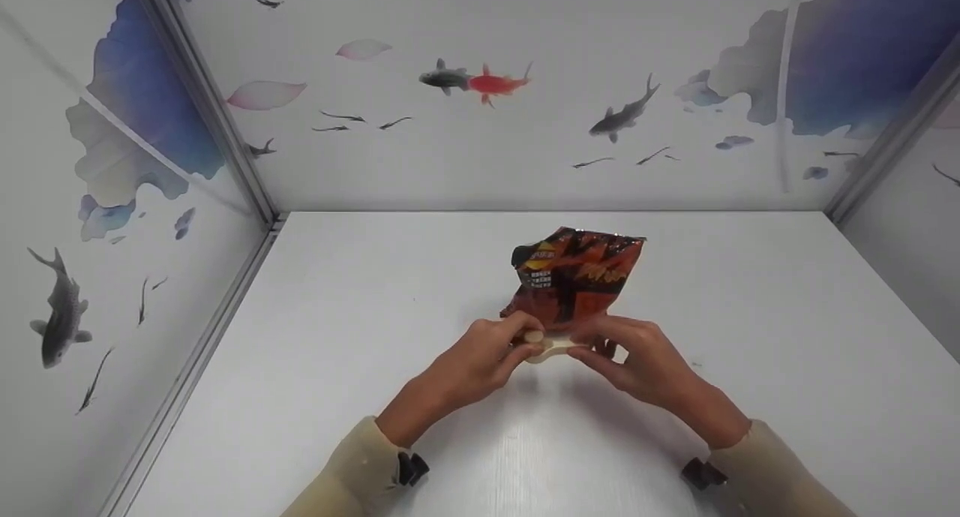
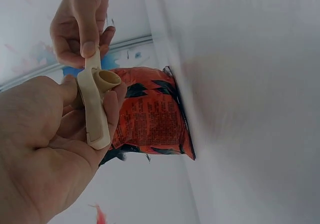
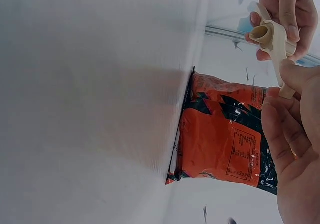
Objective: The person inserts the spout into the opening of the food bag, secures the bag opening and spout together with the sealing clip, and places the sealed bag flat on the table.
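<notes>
Both hands hold a cream plastic bag clip with a round hollow spout [image 1: 555, 347]. Around its spout end my left hand [image 1: 484, 352] has its fingers curled; in the left wrist view the clip [image 2: 95, 108] lies along those fingers. My right hand [image 1: 637, 356] pinches the narrow other end between thumb and fingers, as the right wrist view of the clip [image 3: 276, 46] shows. Just beyond the fingers stands an orange-red and black printed snack bag [image 1: 577, 277], its lower edge on the table. Whether the clip touches the bag is hidden by the fingers.
The white tabletop [image 1: 360, 292] stretches around the hands and bag. White panels painted with fish and petals enclose it at the back [image 1: 525, 157] and on both sides, with a metal rail [image 1: 202, 97] at the left corner.
</notes>
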The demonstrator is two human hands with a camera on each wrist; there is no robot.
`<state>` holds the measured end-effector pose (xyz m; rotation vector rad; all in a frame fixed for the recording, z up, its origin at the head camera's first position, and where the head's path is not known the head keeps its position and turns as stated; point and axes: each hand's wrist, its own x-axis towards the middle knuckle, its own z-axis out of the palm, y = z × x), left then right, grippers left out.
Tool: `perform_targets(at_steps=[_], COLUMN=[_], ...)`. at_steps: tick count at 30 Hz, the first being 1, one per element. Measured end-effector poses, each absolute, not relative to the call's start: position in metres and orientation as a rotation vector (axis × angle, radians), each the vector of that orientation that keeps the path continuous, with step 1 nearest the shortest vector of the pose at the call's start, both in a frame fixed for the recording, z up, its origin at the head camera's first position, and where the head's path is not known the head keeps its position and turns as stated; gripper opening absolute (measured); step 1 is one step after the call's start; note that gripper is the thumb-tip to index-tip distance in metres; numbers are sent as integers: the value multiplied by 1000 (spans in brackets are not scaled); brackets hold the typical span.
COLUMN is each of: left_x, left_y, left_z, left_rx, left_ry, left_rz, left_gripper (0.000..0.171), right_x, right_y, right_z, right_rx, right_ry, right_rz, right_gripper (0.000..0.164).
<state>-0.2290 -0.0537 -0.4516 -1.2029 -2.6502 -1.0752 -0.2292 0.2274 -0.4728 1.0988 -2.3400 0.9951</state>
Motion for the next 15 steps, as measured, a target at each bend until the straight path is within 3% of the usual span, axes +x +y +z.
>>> perform_targets(at_steps=[15], left_x=[-231], left_y=[-47], left_z=[-450], left_rx=[-1181], left_ry=[-2645], left_rz=[-1017], left_gripper=[23], right_x=[-228], right_y=[233], right_z=[-472], right_rx=[1067], right_ry=[-2353], right_rz=[1002], right_gripper=[33])
